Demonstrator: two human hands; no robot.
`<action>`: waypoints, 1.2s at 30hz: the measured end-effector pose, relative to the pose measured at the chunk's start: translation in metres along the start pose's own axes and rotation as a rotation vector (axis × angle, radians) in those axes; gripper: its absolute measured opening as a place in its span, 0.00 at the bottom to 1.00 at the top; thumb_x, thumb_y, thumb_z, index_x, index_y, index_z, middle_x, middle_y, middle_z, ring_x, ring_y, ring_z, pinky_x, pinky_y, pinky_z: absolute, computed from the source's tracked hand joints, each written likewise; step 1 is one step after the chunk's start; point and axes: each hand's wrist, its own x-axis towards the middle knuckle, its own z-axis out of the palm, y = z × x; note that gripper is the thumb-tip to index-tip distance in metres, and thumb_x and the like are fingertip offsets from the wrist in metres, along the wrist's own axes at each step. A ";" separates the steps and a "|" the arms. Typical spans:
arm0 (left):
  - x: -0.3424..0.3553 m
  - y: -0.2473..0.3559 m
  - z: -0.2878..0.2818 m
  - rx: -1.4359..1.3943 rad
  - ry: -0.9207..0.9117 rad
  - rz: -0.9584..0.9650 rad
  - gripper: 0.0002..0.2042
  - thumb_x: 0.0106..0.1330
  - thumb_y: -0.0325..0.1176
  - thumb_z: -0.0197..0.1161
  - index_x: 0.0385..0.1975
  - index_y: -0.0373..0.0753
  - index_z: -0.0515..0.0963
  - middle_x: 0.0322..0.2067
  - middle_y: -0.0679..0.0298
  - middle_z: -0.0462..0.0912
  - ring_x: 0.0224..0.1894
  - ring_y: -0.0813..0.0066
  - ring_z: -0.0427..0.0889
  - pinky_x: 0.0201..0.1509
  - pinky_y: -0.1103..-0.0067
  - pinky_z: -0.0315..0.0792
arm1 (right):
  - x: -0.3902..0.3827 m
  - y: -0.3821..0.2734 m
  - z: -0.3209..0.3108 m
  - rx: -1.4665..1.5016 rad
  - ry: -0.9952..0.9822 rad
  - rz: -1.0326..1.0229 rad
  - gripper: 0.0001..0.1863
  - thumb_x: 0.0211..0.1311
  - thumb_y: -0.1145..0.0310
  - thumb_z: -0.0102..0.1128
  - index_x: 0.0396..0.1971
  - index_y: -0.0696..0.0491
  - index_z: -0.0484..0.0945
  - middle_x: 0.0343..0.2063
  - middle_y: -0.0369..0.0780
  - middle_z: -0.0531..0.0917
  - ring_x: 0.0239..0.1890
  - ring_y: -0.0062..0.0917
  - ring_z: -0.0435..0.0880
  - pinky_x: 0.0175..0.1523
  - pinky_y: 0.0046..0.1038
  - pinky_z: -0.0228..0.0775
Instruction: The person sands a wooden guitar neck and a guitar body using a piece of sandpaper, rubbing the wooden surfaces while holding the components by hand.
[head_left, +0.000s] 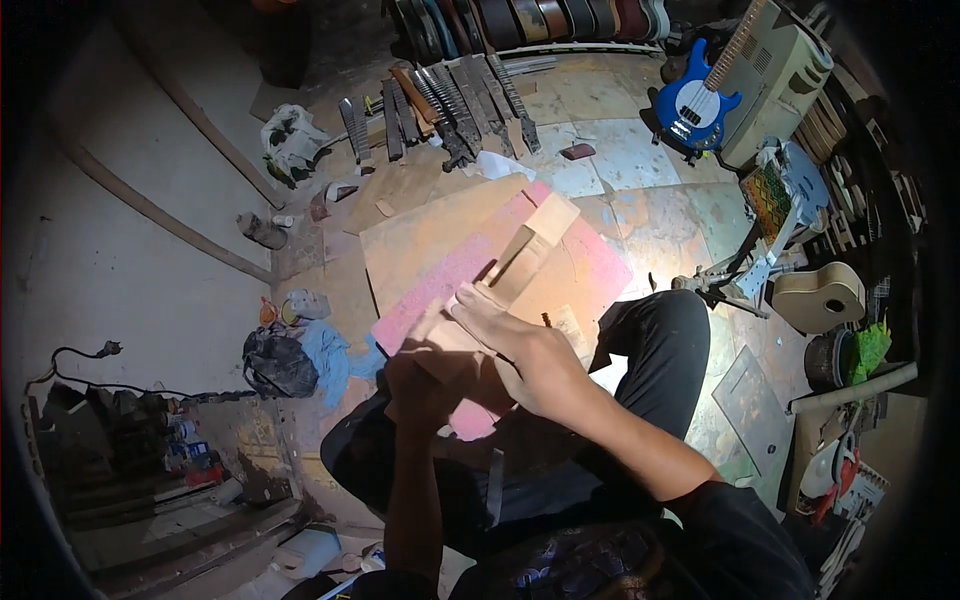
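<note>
A pale wooden piece, long and with a squared block at its far end, lies slanting over a pink-edged board in front of me. My right hand is closed over the nearer part of this wood, fingers together on top. In shadow, my left hand grips the near end from below; its fingertips are mostly hidden. A larger flat brown board lies beneath the pink-edged one. Close to my right wrist are a small dark screw-like thing and a light wooden scrap.
Several guitar necks lie on the floor ahead, with guitar bodies lined up behind. A blue bass guitar leans at far right, an acoustic guitar body nearer. At left are a black bag and blue cloth.
</note>
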 end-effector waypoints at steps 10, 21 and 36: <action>-0.006 -0.008 -0.002 0.064 0.029 -0.029 0.26 0.50 0.33 0.80 0.48 0.23 0.85 0.27 0.62 0.86 0.29 0.79 0.83 0.37 0.75 0.79 | -0.007 -0.001 0.003 0.072 0.057 -0.084 0.35 0.64 0.80 0.55 0.74 0.51 0.73 0.69 0.53 0.77 0.67 0.51 0.79 0.68 0.43 0.77; -0.008 -0.017 -0.001 -0.004 0.066 0.008 0.20 0.47 0.27 0.77 0.40 0.24 0.83 0.28 0.61 0.88 0.30 0.79 0.84 0.41 0.74 0.82 | -0.026 -0.002 0.013 0.052 0.169 -0.162 0.34 0.62 0.81 0.57 0.71 0.55 0.74 0.63 0.57 0.81 0.59 0.55 0.83 0.61 0.47 0.78; -0.011 -0.030 0.010 -0.081 0.218 -0.018 0.17 0.45 0.39 0.87 0.20 0.39 0.82 0.18 0.63 0.83 0.22 0.71 0.83 0.32 0.70 0.78 | -0.014 -0.003 0.007 -0.128 0.171 -0.126 0.33 0.61 0.76 0.60 0.70 0.53 0.76 0.65 0.51 0.82 0.50 0.50 0.89 0.51 0.42 0.86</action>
